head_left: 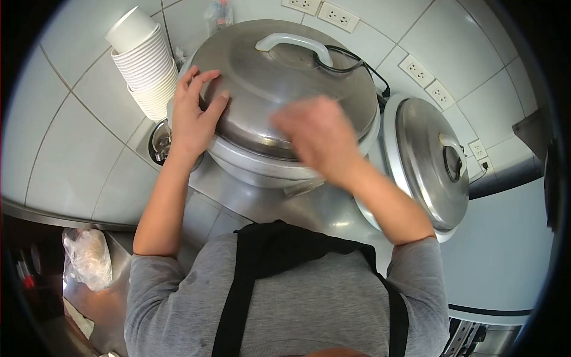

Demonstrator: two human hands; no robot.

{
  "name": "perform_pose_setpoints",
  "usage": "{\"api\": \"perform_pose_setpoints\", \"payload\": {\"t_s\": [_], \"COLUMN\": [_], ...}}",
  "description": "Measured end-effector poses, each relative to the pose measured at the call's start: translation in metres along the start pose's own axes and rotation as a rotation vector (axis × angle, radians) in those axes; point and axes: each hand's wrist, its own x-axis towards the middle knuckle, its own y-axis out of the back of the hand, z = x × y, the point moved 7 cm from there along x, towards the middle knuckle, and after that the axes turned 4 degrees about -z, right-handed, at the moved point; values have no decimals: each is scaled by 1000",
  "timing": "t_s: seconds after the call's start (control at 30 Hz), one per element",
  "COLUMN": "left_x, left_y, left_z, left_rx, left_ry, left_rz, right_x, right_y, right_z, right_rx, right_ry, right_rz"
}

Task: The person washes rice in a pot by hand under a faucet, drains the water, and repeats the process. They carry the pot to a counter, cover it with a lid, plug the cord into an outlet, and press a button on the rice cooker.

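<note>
A large rice cooker stands in front of me, its domed metal lid in place. The white lid handle has a black cord looped by it. My left hand rests at the lid's left edge, fingers spread, holding nothing that I can see. Over the front right of the lid is my right hand, smeared by motion. Its fingers look curled, but whether they hold anything or touch the lid cannot be made out.
A second lidded cooker stands at the right. Stacked white paper bowls lean by the tiled wall, above a metal container with utensils. Wall sockets line the back. A plastic bag lies at lower left.
</note>
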Motion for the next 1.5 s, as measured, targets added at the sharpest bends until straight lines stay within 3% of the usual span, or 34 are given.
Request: {"api": "perform_pose_setpoints", "payload": {"t_s": [0.1,0.13,0.23,0.47,0.57,0.67,0.73,0.83,0.9,1.0,1.03,1.1,1.13,1.27,1.37,1.47,1.5], "left_x": [0,1,1,-2,1,8,7,-7,-18,-18,-16,-2,6,15,23,12,19], "left_y": [3,4,-8,-11,-19,-32,-43,-59,-75,-95,-100,-100,-98,-131,-163,-149,-141], "left_z": [14,20,22,55,87,101,110,135,144,141,140,150,156,175,170,227,243], "left_rx": [10,3,154,248,179,146,127,116,190,306,346,122,10,203,213,146,152], "left_ry": [-54,-80,-129,-241,-395,-540,-677,-803,-888,-850,-836,-842,-838,-1077,-1016,-948,-1026], "left_rz": [57,77,-58,-6,-111,-342,-446,-586,-713,-860,-907,-679,-560,-452,-715,-682,-609], "right_x": [20,14,8,-12,-16,-40,-63,-97,-105,-124,-127,-130,-135,-141,-167,-218,-222], "right_y": [23,20,15,28,28,48,63,70,93,147,169,197,199,202,236,265,270], "right_z": [85,112,126,24,27,-1,-13,-21,-18,0,8,17,22,20,36,87,103], "right_rx": [-296,-451,-322,-135,5,68,263,245,-46,-433,-446,-409,-330,-205,-325,-381,-464], "right_ry": [-200,-341,-428,-77,-36,41,7,-114,-166,-306,-306,-375,-419,-445,-466,-584,-623], "right_rz": [206,202,-4,36,-66,-211,-323,-505,-416,-168,-60,42,28,-60,23,311,334]}}
